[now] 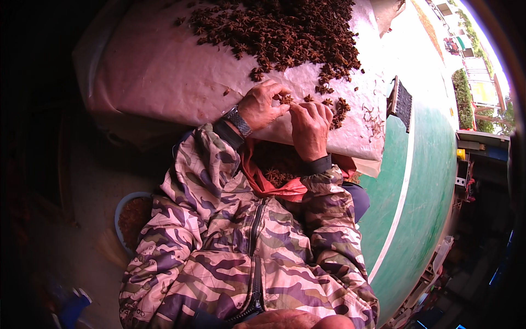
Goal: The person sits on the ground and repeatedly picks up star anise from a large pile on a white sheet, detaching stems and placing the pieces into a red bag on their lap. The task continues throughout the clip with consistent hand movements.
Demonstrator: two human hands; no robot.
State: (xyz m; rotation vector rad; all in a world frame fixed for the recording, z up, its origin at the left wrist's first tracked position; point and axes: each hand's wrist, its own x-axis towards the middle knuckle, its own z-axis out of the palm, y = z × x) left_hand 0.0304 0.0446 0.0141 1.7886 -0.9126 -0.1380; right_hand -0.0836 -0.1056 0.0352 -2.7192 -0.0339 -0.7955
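Observation:
My left hand (263,105), with a watch at its wrist, pinches a star anise pod (285,99) between thumb and index finger, just above the sheet-covered table (164,90). Against the same pod's right side are the closed fingertips of my right hand (311,125); whether they grip a stalk is too small to tell. A large heap of dark brown star anise (287,37) lies beyond my hands. Several loose pods (340,112) sit right of my right hand. Thin curved stalks (373,123) are scattered near the table's right edge.
Below the table edge, a red sack (283,190) holds more star anise. A blue-rimmed basin (119,218) with brown contents stands on the floor at left. A dark crate (401,103) stands right of the table, on the green floor (427,172) with a white line.

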